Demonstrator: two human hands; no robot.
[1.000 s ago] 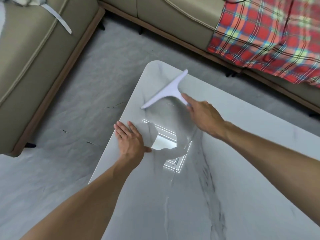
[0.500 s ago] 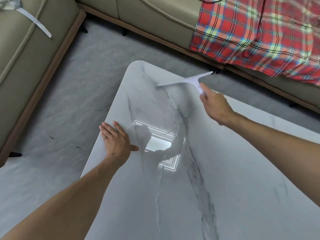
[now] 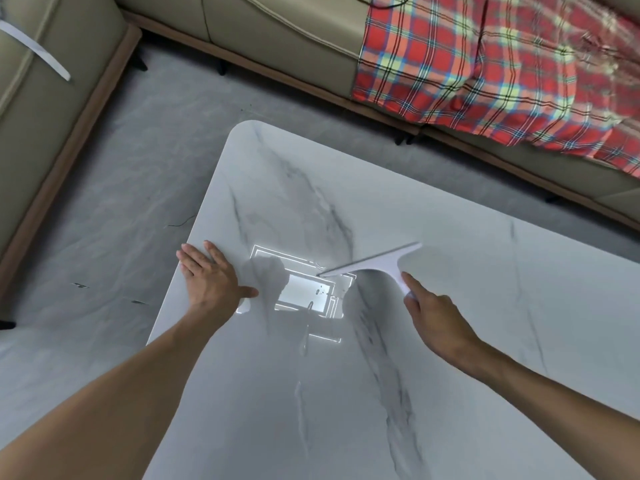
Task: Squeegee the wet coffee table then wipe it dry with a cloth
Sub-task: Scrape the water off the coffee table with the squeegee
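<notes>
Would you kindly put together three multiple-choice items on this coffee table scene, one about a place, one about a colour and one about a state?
1. Where does the left hand lie?
A. flat on the coffee table near its left edge
B. on the sofa
C. on the squeegee's blade

2. What colour is the squeegee?
A. black
B. white
C. green

3. What is the right hand doing?
A. resting open on the floor
B. pressing a cloth to the table
C. holding the squeegee by its handle

Answers: 1 A, the palm and spread fingers lie on the marble top by the edge. 2 B, blade and handle are both white. 3 C, the fingers close round the handle, with the blade out ahead on the table.
</notes>
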